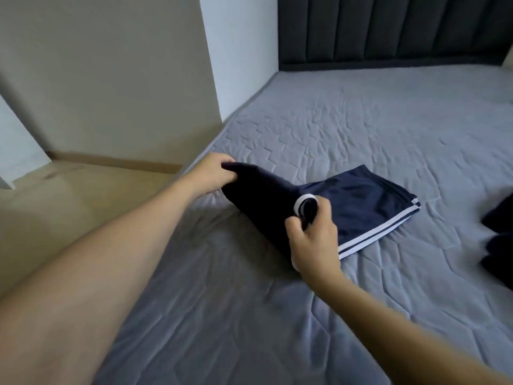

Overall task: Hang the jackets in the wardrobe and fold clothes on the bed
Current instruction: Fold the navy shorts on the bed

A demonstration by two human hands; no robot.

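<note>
Navy fabric shorts with 2 white side stripes (358, 207) lie on the grey quilted bed (361, 120), near its left edge. Your left hand (213, 172) grips 1 bunched end, lifted off the bed, and your right hand (312, 237) pinches the white-trimmed edge.

Bare forearms (116, 245), no sleeves visible

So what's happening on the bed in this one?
A person is folding navy shorts with white stripes on the grey bed. The left hand and right hand each grip an end of the lifted part, while the rest lies flat. More dark clothing waits at the right edge.
</note>
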